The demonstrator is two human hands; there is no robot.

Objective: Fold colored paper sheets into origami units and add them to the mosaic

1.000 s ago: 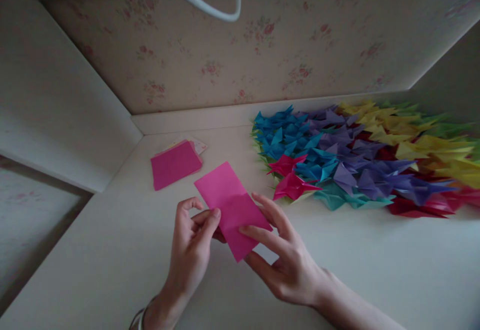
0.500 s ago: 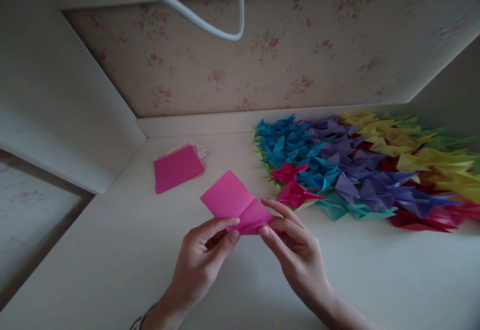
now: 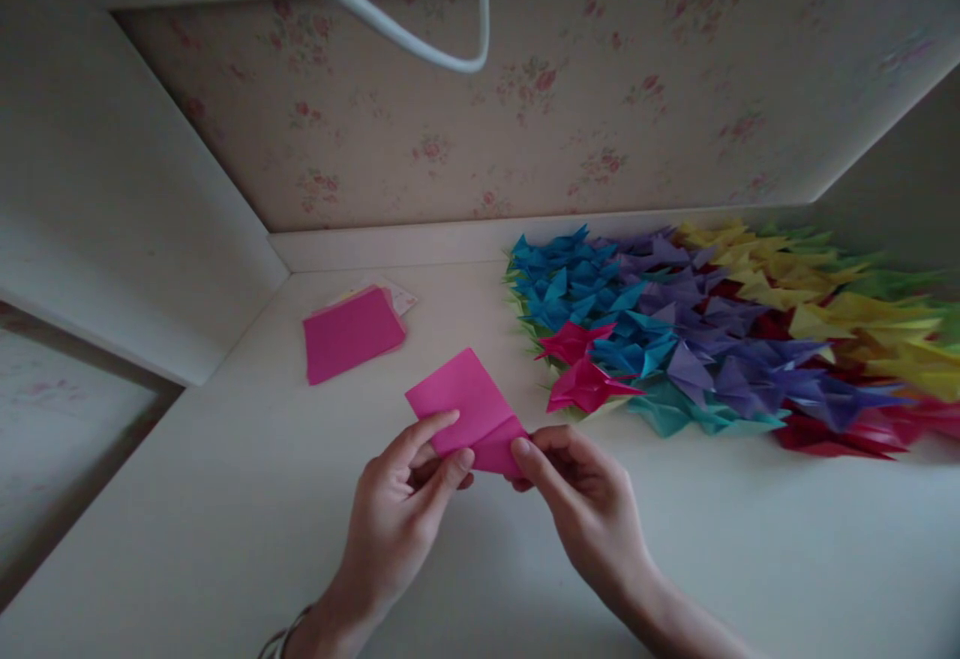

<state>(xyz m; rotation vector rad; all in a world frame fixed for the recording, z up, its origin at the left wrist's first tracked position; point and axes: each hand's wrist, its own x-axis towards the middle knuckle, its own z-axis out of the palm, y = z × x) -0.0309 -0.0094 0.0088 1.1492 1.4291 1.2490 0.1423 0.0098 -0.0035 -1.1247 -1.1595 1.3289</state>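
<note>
A partly folded sheet of pink origami paper point(image 3: 466, 394) is held between my two hands above the white desk. My left hand point(image 3: 401, 499) grips its lower left edge, index finger lying on the top face and thumb at the lower edge. At the lower right corner, my right hand point(image 3: 581, 494) pinches the sheet between thumb and fingers. A crease runs across the paper, with a smaller folded section point(image 3: 499, 447) below it. The undersides of the sheet and some fingertips are hidden.
A stack of darker pink paper squares point(image 3: 352, 336) lies at the back left. Many folded paper cranes in blue point(image 3: 559, 284), purple point(image 3: 739, 364), yellow point(image 3: 862, 319) and red point(image 3: 840, 436) cover the right of the desk point(image 3: 225, 519). A white cable point(image 3: 390, 27) hangs above.
My right fingers have closed in on the paper's right corner, which was a pointed flap before. My left index finger has shifted up and left across the sheet.
</note>
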